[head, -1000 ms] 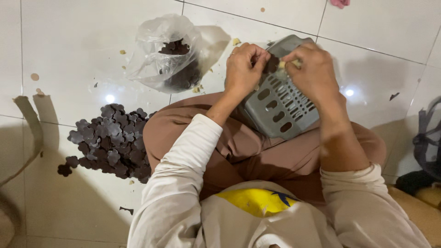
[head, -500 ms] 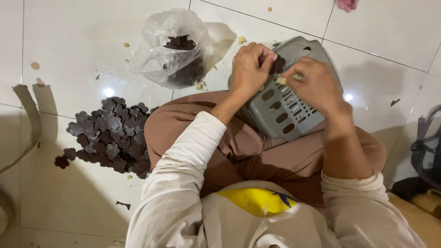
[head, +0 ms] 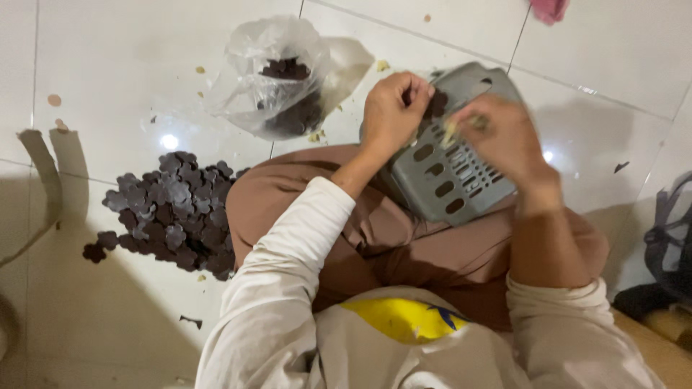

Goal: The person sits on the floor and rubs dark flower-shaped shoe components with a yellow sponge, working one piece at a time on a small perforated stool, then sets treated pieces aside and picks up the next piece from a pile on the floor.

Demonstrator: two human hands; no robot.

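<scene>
I sit on a white tiled floor with a grey slotted plastic basket [head: 447, 180] turned over on my lap. My left hand [head: 393, 115] is closed around a small dark flower-shaped piece at the basket's upper edge. My right hand [head: 501, 137], blurred by motion, pinches a small pale yellowish scrap just above the basket. A heap of dark brown flower-shaped pieces [head: 173, 212] lies on the floor by my left knee.
A clear plastic bag [head: 270, 79] holding more dark pieces stands open on the floor ahead. Small pale scraps dot the tiles around it. A pink cloth [head: 549, 9] shows at the top edge, and a dark bag strap [head: 667, 238] at the right.
My right hand has drawn away from my left hand, toward the right and down over the basket, carrying the pale scrap. My left hand stays at the basket's edge.
</scene>
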